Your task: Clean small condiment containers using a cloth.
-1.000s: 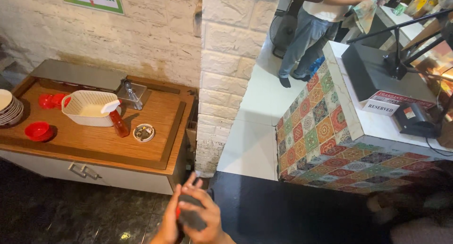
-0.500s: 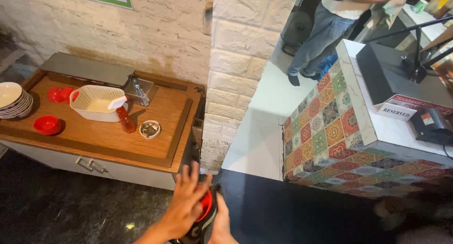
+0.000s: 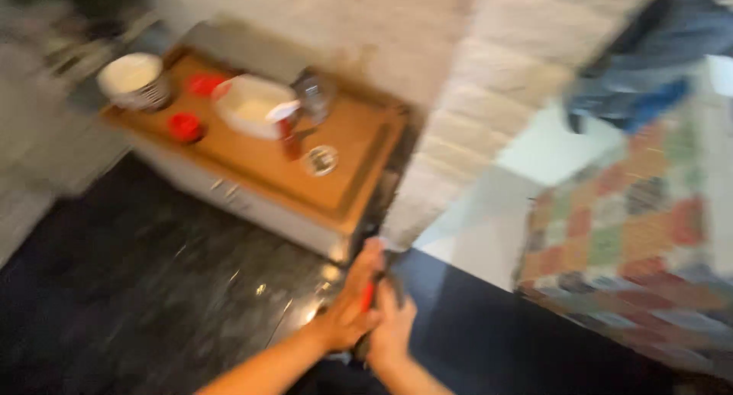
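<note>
Wooden brown worktop is carrying a white oval bowl well beyond the hands. Left hand and right hand are pressing together low down, fingers clamped around a blurred red-and-dark object.

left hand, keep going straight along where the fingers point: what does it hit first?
Likely the near corner of the wooden counter, right ahead of the left hand. That hand and the right hand hold a red and black object between them. The frame is blurred, so depth is uncertain.
</note>
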